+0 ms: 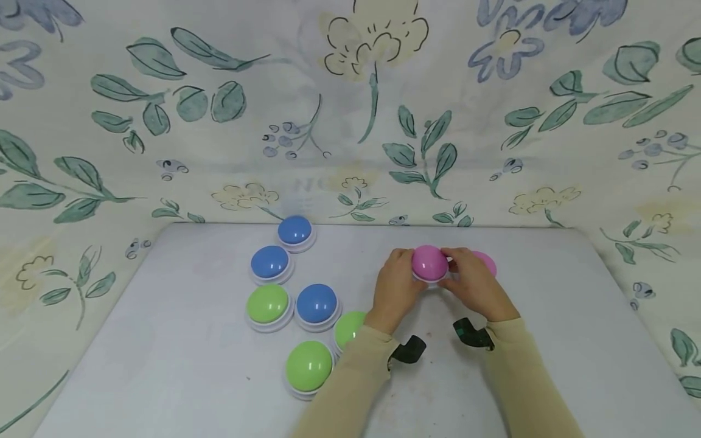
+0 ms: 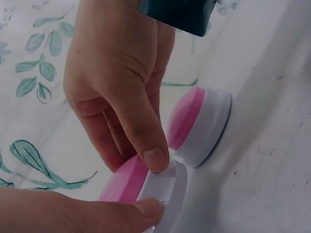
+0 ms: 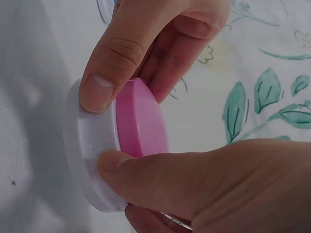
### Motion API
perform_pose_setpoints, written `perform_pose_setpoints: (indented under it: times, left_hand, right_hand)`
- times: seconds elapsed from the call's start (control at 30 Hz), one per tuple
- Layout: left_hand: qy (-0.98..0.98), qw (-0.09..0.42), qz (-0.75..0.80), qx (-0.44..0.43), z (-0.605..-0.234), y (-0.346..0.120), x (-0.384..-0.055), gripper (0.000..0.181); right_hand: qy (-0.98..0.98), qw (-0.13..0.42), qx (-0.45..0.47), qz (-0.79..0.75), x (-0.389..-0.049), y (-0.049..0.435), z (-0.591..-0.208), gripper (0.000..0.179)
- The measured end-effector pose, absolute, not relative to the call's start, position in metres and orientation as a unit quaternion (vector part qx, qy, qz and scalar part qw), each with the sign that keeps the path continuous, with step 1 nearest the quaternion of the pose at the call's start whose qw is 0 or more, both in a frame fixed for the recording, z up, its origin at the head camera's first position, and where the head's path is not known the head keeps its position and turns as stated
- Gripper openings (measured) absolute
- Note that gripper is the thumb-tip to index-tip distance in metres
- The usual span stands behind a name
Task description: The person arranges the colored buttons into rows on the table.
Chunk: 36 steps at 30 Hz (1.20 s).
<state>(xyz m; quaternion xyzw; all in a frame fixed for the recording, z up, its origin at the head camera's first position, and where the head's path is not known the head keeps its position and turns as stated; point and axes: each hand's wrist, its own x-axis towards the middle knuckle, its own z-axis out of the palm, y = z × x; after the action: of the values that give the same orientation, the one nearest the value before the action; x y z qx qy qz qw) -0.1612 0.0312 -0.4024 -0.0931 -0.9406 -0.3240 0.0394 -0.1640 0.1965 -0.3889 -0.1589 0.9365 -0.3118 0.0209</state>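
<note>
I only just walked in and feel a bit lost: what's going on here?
A person's left hand and right hand together grip one pink-and-white button over the white table. A second pink button sits just past the right hand, which partly hides it in the head view. Over to the person's left are three blue buttons and three green buttons, none of them being held.

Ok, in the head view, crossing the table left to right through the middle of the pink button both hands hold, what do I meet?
Second-farthest blue button, left hand, held pink button, right hand, other pink button, partly hidden by that hand.
</note>
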Motion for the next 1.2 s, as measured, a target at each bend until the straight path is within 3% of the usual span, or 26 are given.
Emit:
perform_pose_setpoints:
  times: [1.2]
  left_hand:
    - [-0.943,0.043,-0.311,-0.108,-0.421,0.042,-0.167,0.057]
  right_hand:
    - [0.969,0.035,-0.109,-0.221,-0.165,0.187,-0.396,0.054]
